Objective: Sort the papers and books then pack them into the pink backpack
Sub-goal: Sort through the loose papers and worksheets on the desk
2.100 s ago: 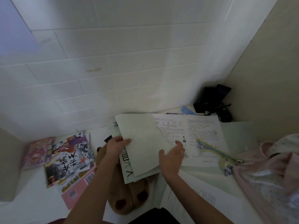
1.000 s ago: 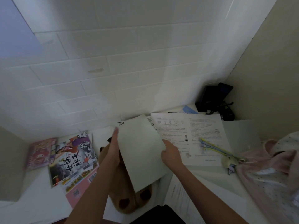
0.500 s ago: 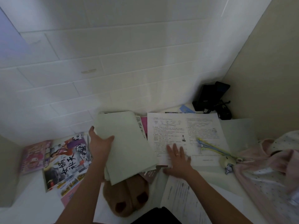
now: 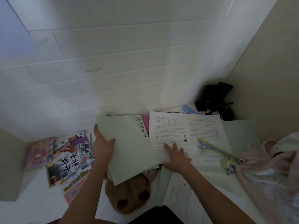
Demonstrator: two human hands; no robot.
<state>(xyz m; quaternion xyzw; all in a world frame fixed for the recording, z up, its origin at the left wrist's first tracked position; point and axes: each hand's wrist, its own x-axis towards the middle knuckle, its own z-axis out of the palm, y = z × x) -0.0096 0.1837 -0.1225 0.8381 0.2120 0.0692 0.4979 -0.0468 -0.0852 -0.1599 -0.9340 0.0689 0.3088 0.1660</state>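
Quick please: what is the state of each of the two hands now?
Left hand: holding the pale green papers.
Right hand: open, fingers flat on the printed sheet.

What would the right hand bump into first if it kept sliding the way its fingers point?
The right hand lies flat on the printed sheet, fingers pointing toward the wall. Only paper lies ahead; the wall probably comes first, though depth is unclear.
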